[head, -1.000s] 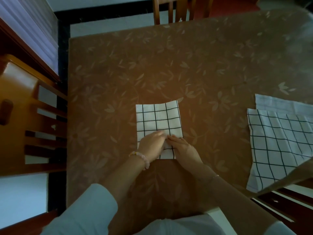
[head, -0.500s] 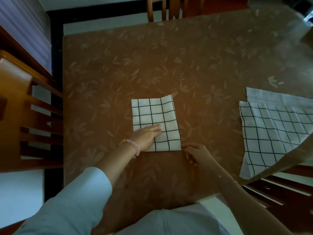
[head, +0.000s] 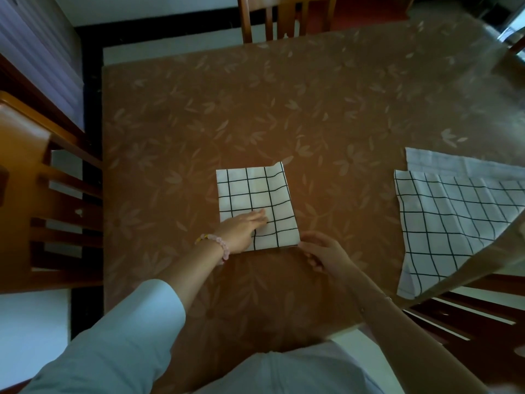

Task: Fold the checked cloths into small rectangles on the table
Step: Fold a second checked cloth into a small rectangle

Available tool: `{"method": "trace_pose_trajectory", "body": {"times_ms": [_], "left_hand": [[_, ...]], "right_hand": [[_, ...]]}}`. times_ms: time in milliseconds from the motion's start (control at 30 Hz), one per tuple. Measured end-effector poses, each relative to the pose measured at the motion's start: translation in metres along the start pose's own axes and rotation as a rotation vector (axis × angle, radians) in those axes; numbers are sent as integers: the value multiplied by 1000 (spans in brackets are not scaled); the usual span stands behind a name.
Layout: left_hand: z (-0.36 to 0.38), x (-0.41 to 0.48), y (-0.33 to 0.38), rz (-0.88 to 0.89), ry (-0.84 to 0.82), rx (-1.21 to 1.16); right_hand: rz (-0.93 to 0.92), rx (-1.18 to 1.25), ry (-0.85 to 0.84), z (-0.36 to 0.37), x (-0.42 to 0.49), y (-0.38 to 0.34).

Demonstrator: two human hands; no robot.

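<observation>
A white cloth with black checks [head: 255, 191], folded into a small rectangle, lies in the middle of the brown leaf-patterned table [head: 255, 103]. My left hand [head: 244, 230] lies flat on the cloth's near left part, fingers straight and pointing right. My right hand [head: 324, 253] sits at the cloth's near right corner with its fingers curled at the edge; whether they pinch the corner I cannot tell. Larger checked cloths [head: 454, 220] lie spread at the right edge of the table, one over another.
Wooden chairs stand at the left [head: 42, 194], at the far side [head: 284, 15] and at the near right [head: 468, 317]. The table's near edge runs just in front of my body. The right cloths hang partly over the table's near right edge.
My hands, together on the cloth's near edge a second ago, have parted. The left one slid flat onto the cloth, the right one moved to the near right corner.
</observation>
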State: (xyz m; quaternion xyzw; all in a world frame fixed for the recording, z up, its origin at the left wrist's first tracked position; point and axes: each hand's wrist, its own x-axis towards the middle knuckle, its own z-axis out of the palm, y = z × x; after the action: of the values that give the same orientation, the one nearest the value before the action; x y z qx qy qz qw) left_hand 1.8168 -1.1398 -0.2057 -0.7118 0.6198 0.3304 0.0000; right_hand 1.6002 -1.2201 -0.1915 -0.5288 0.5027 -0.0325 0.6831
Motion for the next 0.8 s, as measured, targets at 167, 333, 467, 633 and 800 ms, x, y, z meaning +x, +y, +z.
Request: {"method": "trace_pose_trajectory", "body": {"times_ms": [167,333,467,633,800], "left_hand": [[4,2,-4,7,15,19],[2,-1,-2,13,16,22],[2,-2,-1,9,32,20],[4,-1,-1,0,19,34],[5,-6,4,-27,6,38]], "right_hand": [[-108,-156,-69,2,0,-6],[-100,-342,-50,1,3,-4],[-90,-428,17,-6,5,8],[-82,-458,189,-1,9,11],[-566,-722,471,11,1,5]]}}
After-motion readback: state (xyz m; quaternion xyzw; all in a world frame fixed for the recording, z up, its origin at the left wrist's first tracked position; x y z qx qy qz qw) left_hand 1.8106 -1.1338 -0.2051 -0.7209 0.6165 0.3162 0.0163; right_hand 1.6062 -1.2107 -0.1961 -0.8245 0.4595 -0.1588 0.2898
